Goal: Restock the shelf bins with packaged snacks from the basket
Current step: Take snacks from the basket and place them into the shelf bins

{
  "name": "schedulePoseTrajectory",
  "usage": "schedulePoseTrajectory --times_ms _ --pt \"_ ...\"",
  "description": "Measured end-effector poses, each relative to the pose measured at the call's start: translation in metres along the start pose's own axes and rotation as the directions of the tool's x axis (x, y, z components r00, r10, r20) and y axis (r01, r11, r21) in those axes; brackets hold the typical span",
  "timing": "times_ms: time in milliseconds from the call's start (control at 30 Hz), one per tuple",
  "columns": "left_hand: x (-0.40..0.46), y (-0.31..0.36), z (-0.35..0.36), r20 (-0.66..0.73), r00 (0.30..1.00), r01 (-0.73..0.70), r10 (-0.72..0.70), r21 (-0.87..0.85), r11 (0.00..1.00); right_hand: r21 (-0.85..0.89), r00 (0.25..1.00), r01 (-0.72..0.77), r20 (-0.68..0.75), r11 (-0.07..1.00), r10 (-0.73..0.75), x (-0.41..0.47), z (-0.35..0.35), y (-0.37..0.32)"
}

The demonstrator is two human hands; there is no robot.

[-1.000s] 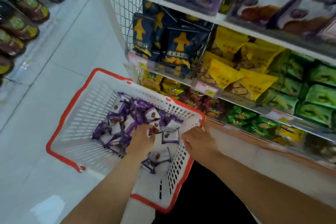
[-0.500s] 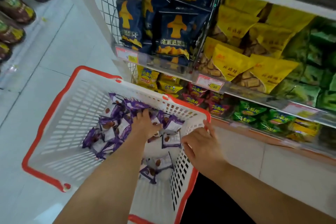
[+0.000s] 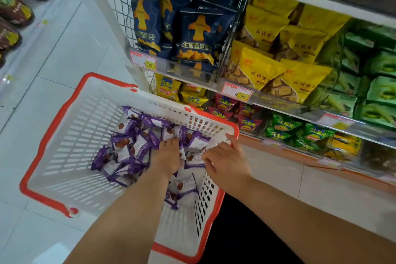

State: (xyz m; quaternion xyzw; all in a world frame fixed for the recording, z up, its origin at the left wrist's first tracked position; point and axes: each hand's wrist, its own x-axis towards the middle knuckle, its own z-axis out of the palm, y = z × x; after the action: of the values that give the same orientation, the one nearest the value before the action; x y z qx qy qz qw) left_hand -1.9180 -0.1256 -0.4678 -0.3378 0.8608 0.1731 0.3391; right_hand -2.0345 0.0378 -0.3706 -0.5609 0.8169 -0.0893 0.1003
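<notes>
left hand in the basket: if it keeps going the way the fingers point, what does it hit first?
Most likely the purple snack packets: the left hand lies on the heap, fingers pointing toward the shelf-side wall of the basket. Past the packets comes that wall. Depth is hard to judge from the head view.

White tiled floor [image 3: 64,53]; shelves [image 3: 278,111] loaded with snack bags [image 3: 261,66].

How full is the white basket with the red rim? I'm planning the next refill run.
Partly full. The white basket with the red rim holds purple-and-white snack packets only along its shelf side; bare slotted floor shows elsewhere.
</notes>
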Motion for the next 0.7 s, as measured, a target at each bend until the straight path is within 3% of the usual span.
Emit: schedulePoseTrajectory --times_ms 67,133,200,267,333,367,433,500,600,700 --pt "0.002 0.001 0.006 -0.070 0.998 0.011 -0.004 0.101 0.995 0.023 1.000 -0.004 0.001 1.000 0.004 -0.002 0.002 0.001" --pt "-0.002 -0.001 0.004 -0.055 0.998 0.018 -0.013 0.100 0.995 0.052 1.000 -0.006 0.015 0.999 0.005 -0.002 0.001 0.000" --pt "-0.013 -0.001 -0.009 -0.052 0.997 0.045 -0.050 -0.097 0.994 0.123 0.998 -0.030 0.056 0.992 0.023 0.001 -0.007 0.000" --pt "-0.033 0.001 -0.030 -0.092 0.990 0.062 -0.108 -0.410 0.910 0.299 0.983 -0.145 0.155 0.943 0.102 0.005 -0.020 -0.003" --pt "-0.061 0.007 -0.054 -0.188 0.968 0.004 -0.164 -0.646 0.763 0.530 0.933 -0.356 0.254 0.770 0.257 0.007 -0.043 -0.010" --pt "-0.078 0.012 -0.065 -0.261 0.949 -0.065 -0.174 -0.707 0.704 0.634 0.879 -0.476 0.343 0.609 0.330 0.010 -0.057 -0.014" --pt "-0.112 0.025 -0.085 -0.424 0.895 -0.237 -0.138 -0.715 0.658 0.727 0.739 -0.656 0.563 0.203 0.370 0.019 -0.083 -0.022" --pt "-0.137 0.037 -0.099 -0.550 0.834 -0.395 -0.048 -0.656 0.643 0.685 0.646 -0.728 0.698 -0.028 0.308 0.026 -0.102 -0.027" --pt "-0.162 0.049 -0.114 -0.649 0.760 -0.508 0.045 -0.548 0.664 0.700 0.633 -0.701 0.699 -0.138 0.331 0.026 -0.122 -0.028" --pt "-0.189 0.060 -0.133 -0.643 0.765 -0.557 0.028 -0.640 0.530 0.758 0.678 -0.644 0.628 -0.103 0.382 0.021 -0.142 -0.025"
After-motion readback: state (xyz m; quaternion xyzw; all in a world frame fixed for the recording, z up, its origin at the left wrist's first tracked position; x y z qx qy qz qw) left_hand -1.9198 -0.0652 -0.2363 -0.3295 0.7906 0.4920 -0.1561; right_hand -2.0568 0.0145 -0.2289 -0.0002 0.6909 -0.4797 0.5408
